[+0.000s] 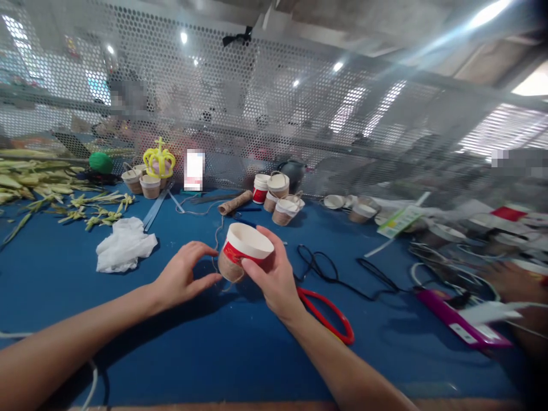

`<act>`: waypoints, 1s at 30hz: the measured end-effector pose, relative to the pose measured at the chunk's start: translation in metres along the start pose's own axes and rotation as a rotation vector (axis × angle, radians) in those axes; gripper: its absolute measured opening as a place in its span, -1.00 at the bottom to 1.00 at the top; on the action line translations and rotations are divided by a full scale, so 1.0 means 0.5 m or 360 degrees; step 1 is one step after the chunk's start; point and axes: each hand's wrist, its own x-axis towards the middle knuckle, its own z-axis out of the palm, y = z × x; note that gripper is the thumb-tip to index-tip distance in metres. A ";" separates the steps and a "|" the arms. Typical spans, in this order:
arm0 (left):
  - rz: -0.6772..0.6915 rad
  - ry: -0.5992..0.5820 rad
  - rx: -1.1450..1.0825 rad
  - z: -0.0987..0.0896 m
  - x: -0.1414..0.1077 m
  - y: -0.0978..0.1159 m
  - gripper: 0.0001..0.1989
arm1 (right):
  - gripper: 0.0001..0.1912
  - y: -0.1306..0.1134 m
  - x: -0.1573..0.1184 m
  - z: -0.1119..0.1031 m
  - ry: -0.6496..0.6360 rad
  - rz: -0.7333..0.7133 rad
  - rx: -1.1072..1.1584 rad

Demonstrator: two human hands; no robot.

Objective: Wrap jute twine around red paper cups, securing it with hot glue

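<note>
One paper cup (237, 257) sits in your right hand (273, 279), above the blue tabletop (180, 354) and near the middle of your view. It leans, its mouth turned up; brown twine covers the lower part, and a red band shows beneath the white rim. Your right thumb presses the near side while the fingers close around the far side. Your left hand (184, 271) is partly open, thumb and fingers spread in a curve at the cup's lower left; you cannot tell whether the fingertips touch it. Beyond the cup lies a brown roll (235, 203), with finished-looking small pots (286, 211) to its right. Crumpled white tissue (125, 245) rests left of your hands, and a red loop (331, 314) lies beside your right forearm.
</note>
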 end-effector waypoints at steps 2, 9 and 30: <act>-0.0067 -0.0054 -0.0087 0.005 -0.001 0.001 -0.58 | -0.40 0.001 -0.001 0.001 -0.0035 0.0008 0.0021; -0.0007 -0.0124 -0.0234 0.013 -0.001 0.011 -0.41 | -0.42 0.003 -0.012 0.003 -0.0277 0.0073 -0.0007; -0.0446 0.0048 -0.0465 0.016 -0.003 0.013 -0.43 | -0.66 0.000 -0.005 0.003 -0.0522 0.0281 -0.0789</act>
